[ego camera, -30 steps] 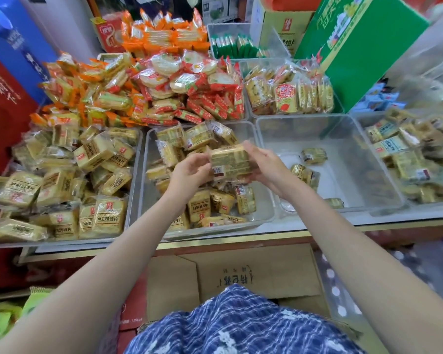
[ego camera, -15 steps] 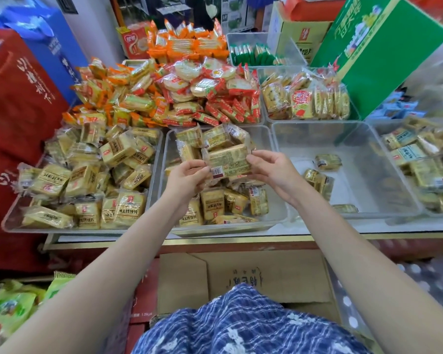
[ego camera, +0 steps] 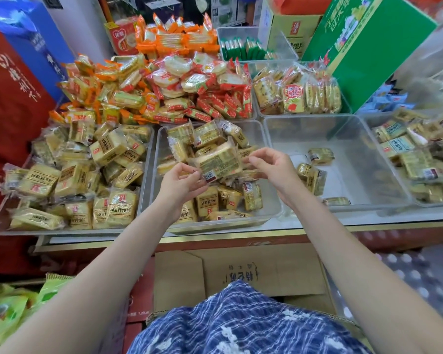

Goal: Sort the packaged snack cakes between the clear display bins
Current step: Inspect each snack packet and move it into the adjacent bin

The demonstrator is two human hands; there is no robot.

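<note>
My right hand has loosened to a fingertip pinch on the wrapper's end, while my left hand pinches the other; the snack cake stays at frame centre above the middle bin, still unsorted.

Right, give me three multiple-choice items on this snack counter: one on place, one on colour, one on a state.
1. Over which bin is the held snack cake?
A. middle bin
B. far-left bin
C. green carton

2. What colour is the big carton at top right?
A. blue
B. green
C. orange

3. How is the cake held?
A. resting loose in a bin
B. in the right hand only
C. pinched by both hands

Answers:
1 A: it hangs above the middle bin.
2 B: its sides are green.
3 C: the left hand and right hand each pinch a wrapper end.
</note>
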